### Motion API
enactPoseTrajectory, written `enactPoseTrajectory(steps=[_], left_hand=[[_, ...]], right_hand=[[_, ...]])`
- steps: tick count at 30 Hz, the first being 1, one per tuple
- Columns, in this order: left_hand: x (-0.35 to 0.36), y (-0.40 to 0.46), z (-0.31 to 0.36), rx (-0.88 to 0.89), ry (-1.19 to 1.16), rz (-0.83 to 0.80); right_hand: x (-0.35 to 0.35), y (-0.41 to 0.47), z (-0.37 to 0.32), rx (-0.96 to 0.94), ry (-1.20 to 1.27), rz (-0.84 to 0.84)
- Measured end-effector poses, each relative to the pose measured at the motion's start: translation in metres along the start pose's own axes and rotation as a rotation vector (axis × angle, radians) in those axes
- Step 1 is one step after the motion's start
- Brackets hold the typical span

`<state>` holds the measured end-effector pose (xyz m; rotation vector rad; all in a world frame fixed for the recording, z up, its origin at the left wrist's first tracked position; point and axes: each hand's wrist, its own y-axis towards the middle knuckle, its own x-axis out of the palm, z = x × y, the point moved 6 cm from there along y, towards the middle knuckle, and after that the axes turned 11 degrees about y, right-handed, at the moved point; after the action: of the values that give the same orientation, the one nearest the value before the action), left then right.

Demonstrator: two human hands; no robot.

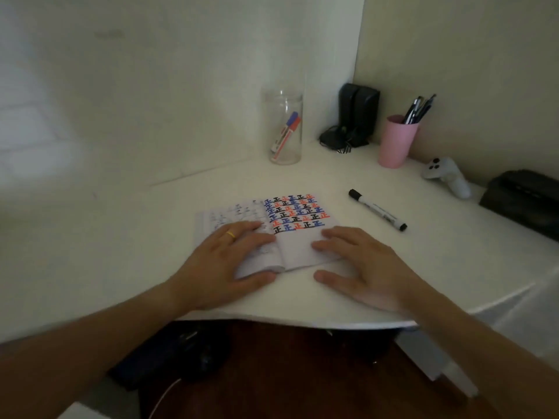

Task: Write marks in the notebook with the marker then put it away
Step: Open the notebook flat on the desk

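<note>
Both our hands lie flat, holding nothing; the marker [377, 213] sits just beyond our right hand [363, 267], angled away rightward.

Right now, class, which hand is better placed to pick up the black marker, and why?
The right hand. The marker lies on the desk to the right of the notebook, nearer that hand; the left hand would have to cross over.

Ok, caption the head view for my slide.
Left hand and right hand flatten an open notebook of tally marks; a capped black marker lies on the desk beside it.
</note>
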<state>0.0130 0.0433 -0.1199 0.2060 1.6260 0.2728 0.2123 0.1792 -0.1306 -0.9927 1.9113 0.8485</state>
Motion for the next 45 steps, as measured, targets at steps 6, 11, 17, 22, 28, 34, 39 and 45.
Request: enactPoseTrajectory(steps=[6,11,17,22,28,34,39,45], left_hand=[[-0.011,-0.021,0.012,-0.113,0.100,0.037],[-0.010,-0.038,0.004,-0.365,0.019,0.078],[0.001,-0.037,-0.006,-0.407,0.003,0.052],[-0.010,-0.012,-0.016,-0.271,0.059,-0.045],[-0.012,0.071,-0.040,-0.116,-0.024,-0.028],[0.023,0.141,-0.039,0.076,-0.012,-0.098],[0.044,0.151,-0.042,0.100,0.018,0.007],[0.044,0.145,-0.035,0.145,0.080,0.096]], right_hand=[[-0.011,-0.016,-0.001,0.178,-0.040,0.185],[-0.011,-0.022,-0.003,0.309,-0.092,0.251],[-0.009,-0.018,0.002,0.303,-0.125,0.275],[-0.021,0.001,0.004,0.299,-0.204,0.096],[-0.049,0.050,0.001,0.283,-0.261,-0.075],[-0.079,0.109,0.014,0.154,-0.142,0.215],[-0.080,0.127,0.044,0.107,-0.117,0.470],[-0.055,0.121,0.093,0.286,-0.301,0.331]])
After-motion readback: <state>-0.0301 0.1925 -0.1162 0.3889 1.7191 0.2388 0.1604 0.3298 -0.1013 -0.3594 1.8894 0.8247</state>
